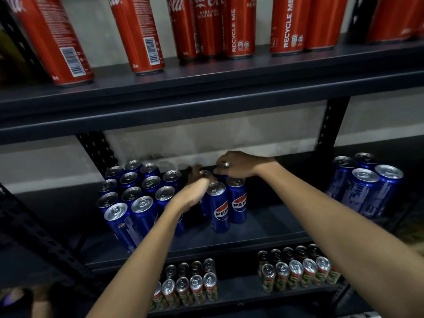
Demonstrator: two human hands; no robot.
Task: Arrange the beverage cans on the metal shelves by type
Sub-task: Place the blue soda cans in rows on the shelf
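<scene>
Two hands grip upright blue Pepsi cans by their tops. Left hand point(192, 191) pinches one can point(205, 173); right hand point(238, 166) pinches another point(223, 165) just beyond it.

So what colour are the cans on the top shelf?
Red cans with white lettering, seen in the head view.

Single head view, close to the metal shelves point(206, 106), facing forward and slightly down at the middle tier.
</scene>
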